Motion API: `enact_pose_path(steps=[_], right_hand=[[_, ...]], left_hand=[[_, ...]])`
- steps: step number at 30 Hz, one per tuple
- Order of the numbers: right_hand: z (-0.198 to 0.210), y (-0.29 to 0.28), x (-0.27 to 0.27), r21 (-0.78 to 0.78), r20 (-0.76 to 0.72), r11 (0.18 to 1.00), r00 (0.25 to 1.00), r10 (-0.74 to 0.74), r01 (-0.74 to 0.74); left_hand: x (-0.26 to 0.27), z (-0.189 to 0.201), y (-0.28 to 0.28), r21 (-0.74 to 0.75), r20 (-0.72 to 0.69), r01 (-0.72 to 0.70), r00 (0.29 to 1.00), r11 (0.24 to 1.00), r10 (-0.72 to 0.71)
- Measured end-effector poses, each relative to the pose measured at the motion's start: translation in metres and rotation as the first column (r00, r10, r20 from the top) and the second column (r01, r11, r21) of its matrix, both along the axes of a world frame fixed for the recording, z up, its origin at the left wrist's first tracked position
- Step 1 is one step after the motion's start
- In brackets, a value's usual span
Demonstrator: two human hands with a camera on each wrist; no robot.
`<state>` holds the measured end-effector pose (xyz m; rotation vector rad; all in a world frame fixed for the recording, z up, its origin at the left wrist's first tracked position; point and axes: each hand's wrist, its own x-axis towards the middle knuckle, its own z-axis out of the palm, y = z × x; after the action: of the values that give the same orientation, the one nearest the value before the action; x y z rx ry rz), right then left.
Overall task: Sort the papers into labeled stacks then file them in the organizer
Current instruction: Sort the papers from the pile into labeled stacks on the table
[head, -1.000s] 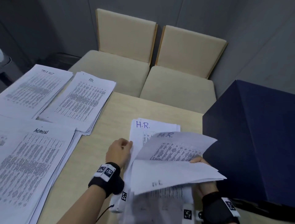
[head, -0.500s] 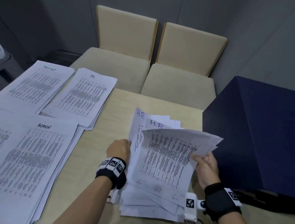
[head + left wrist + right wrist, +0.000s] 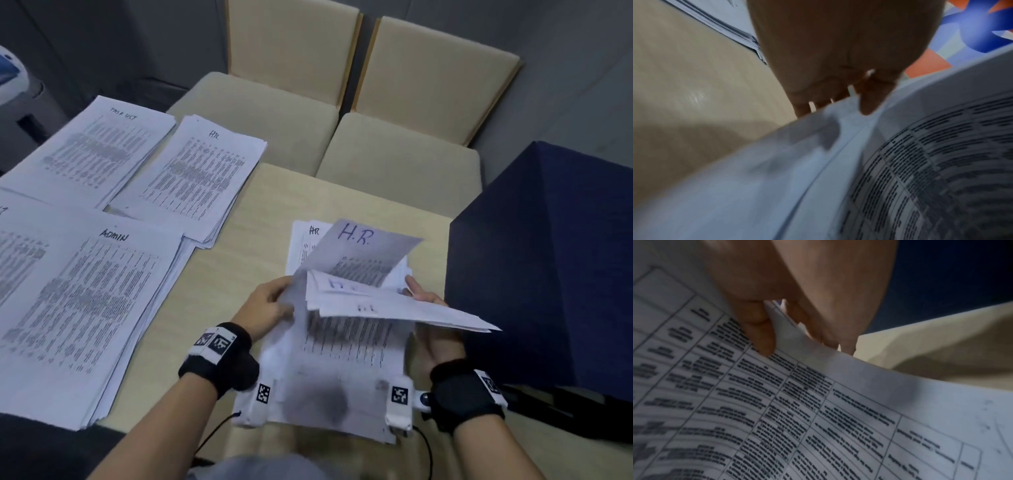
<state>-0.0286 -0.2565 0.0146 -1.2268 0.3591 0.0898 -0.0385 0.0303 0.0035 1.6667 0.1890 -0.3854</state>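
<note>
Your left hand [image 3: 270,310] now pinches the left edge of the H.R. pile [image 3: 346,359], thumb on top, other fingers underneath. Your right hand [image 3: 433,329] grips the right edge, thumb on the print. Half a second ago the top sheets stood fanned upright; now they fold toward you, exposing a further H.R. sheet [image 3: 363,250]. The pile lies on the surface [image 3: 239,260], right of the ADMIN stack [image 3: 85,294], just left of the blue box [image 3: 548,260]. Judgement: label check continues; filing not begun.
</note>
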Motion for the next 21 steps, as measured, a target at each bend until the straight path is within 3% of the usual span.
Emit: enact_pose_path(steps=[2,5,7,9,11,13,15,16,17,18,19,21], right_hand=[[-0.006,0.007,0.001,0.013,-0.046,0.998,0.997,-0.067,0.067],[-0.002,0.016,0.004,0.075,-0.019,0.997,1.000,-0.014,0.015],[-0.001,0.018,0.006,0.016,-0.021,1.000,1.000,-0.014,0.015],[-0.003,0.017,0.007,-0.042,-0.044,0.992,0.992,-0.118,0.116],[0.004,0.016,0.004,-0.124,-0.055,0.978,0.982,-0.178,0.171],[0.015,0.016,0.000,-0.188,-0.085,0.978,0.990,-0.112,0.095],[0.024,0.018,-0.005,-0.183,-0.137,0.983,0.990,-0.034,0.008],[0.029,0.018,-0.010,-0.193,-0.155,0.981,0.987,-0.031,0.001],[0.030,0.018,-0.014,-0.211,-0.156,0.977,0.986,-0.053,0.019],[0.031,0.017,-0.020,-0.250,-0.146,0.967,0.986,-0.076,0.038],[0.033,0.017,-0.026,-0.273,-0.120,0.960,0.988,-0.094,0.058],[0.032,0.014,-0.036,-0.249,-0.048,0.959,0.987,-0.153,0.136]], left_hand=[[-0.005,0.002,-0.001,0.071,0.056,0.102,0.993,0.992,-0.106],[0.002,0.002,-0.007,0.124,0.078,0.017,0.997,0.992,-0.027],[0.008,0.003,-0.008,0.029,0.026,-0.047,0.999,0.999,0.046],[0.012,0.011,-0.008,-0.095,-0.064,-0.068,0.996,0.993,0.062],[0.015,0.019,-0.005,-0.170,-0.124,-0.035,0.992,0.985,0.014],[0.018,0.023,-0.004,-0.173,-0.151,0.032,0.987,0.984,-0.059],[0.024,0.015,-0.004,0.056,-0.126,0.201,0.973,0.978,-0.193],[0.028,0.010,-0.005,0.306,-0.119,0.335,0.942,0.891,-0.313],[0.032,0.003,-0.007,0.571,-0.138,0.402,0.906,0.716,-0.399],[0.033,0.000,-0.007,0.738,-0.151,0.375,0.902,0.560,-0.405],[0.034,-0.005,-0.005,0.811,-0.131,0.313,0.921,0.495,-0.367],[0.038,-0.010,-0.003,0.806,-0.094,0.215,0.966,0.552,-0.239]])
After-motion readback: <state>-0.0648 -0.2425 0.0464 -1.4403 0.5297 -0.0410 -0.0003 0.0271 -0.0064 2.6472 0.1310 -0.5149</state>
